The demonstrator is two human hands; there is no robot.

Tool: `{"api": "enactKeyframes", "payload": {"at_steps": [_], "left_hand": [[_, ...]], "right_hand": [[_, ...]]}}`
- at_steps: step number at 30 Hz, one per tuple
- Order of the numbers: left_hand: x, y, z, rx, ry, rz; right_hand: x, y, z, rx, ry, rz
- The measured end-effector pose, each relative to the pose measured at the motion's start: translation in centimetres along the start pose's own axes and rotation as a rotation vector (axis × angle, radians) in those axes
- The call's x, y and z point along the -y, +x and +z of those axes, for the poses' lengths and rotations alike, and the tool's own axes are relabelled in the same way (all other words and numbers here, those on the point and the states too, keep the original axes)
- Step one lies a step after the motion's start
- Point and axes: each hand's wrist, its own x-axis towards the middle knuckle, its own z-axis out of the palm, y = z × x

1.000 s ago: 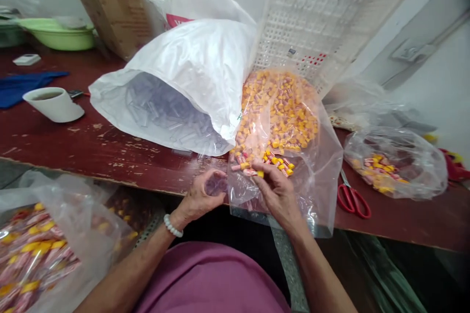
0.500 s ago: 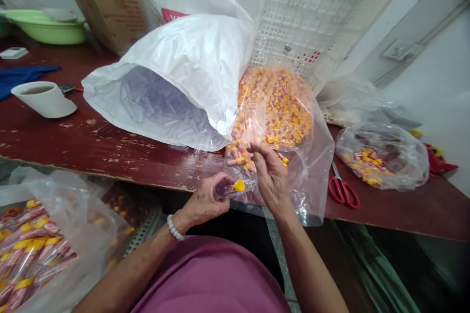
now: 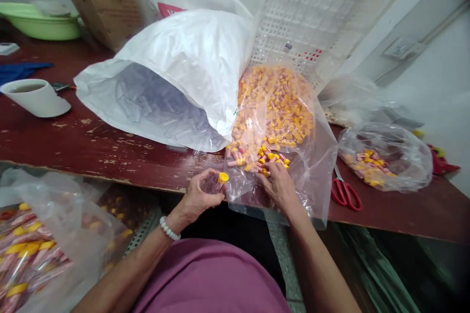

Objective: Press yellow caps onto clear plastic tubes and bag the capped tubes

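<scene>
My left hand (image 3: 200, 191) is closed around clear plastic tubes (image 3: 210, 185) just in front of the table edge. A yellow cap (image 3: 223, 177) stands at the end of one tube. My right hand (image 3: 278, 185) is down at the front of a pile of small yellow-capped pieces (image 3: 281, 107), thumb and fingers closing about one of them. These pieces have pink and white bodies and lie in a clear plastic bag (image 3: 314, 195), spilling from its mouth. To the left, a white sack (image 3: 194, 49) lies on its side, its mouth showing many clear tubes (image 3: 157, 98).
Red-handled scissors (image 3: 346, 193) and a smaller clear bag (image 3: 411, 156) of capped pieces lie on the table (image 3: 110, 149) at right. A white basket (image 3: 293, 14) stands behind. At left are a white cup (image 3: 40, 102) and, lower down, a bag (image 3: 88, 244) of filled tubes.
My right hand has lowered onto the loose pieces at the front of the pile. The left hand, still holding the tubes, has shifted slightly left.
</scene>
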Motion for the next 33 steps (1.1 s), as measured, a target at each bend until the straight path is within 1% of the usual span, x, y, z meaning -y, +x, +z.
{"api": "enactKeyframes", "payload": {"at_steps": [2,4,7,10,12,13,14,16,18,20,23,26,28,29,30,31,33], "left_hand": [[0.3,0.0,0.0,0.021,-0.113,-0.034],[0.6,-0.1,0.2,0.058,-0.188,-0.035],[0.6,-0.2,0.5,0.092,-0.2,-0.012],[0.3,-0.1,0.7,0.059,-0.132,0.009],[0.3,0.1,0.8,0.026,-0.036,0.065],[0.4,0.2,0.9,0.012,0.033,0.106],[0.6,0.3,1.0,-0.001,0.113,0.151],[0.8,0.4,1.1,-0.012,0.285,0.227],[0.8,0.4,1.2,0.001,0.435,0.273],[0.4,0.3,1.4,0.025,0.53,0.3],[-0.3,0.1,1.5,0.066,0.581,0.307],[-0.7,-0.1,1.5,0.084,0.605,0.309],[-0.7,-0.1,1.4,0.087,0.629,0.318],[-0.7,-0.1,1.4,0.092,0.642,0.325],[-0.6,0.0,1.3,0.097,0.656,0.333],[-0.6,0.0,1.3,0.101,0.673,0.344],[-0.5,0.0,1.2,0.101,0.717,0.374]], "right_hand": [[-1.0,-0.9,0.4,0.077,-0.147,0.046],[-1.4,-1.5,0.8,0.093,-0.182,0.08],[-1.8,-1.5,1.2,0.053,-0.115,0.088],[-1.9,-1.1,0.9,-0.015,-0.053,0.097],[-1.1,-1.1,0.3,-0.098,-0.015,0.126],[-0.2,-1.2,-0.2,-0.141,0.053,0.162],[0.9,-1.4,-0.8,-0.169,0.171,0.205],[3.8,-1.8,-1.9,-0.164,0.516,0.281],[6.6,-2.2,-2.8,-0.073,0.812,0.279],[8.6,-2.6,-3.2,0.027,0.913,0.226],[9.5,-3.1,-3.0,0.109,0.836,0.168],[9.2,-3.3,-2.9,0.15,0.704,0.114],[9.0,-3.1,-3.2,0.18,0.623,0.045],[8.9,-2.9,-3.5,0.172,0.577,0.005],[8.8,-2.7,-3.7,0.139,0.529,-0.024],[8.6,-2.3,-3.9,0.076,0.486,-0.037],[8.3,-1.3,-3.9,-0.122,0.432,-0.01]]}}
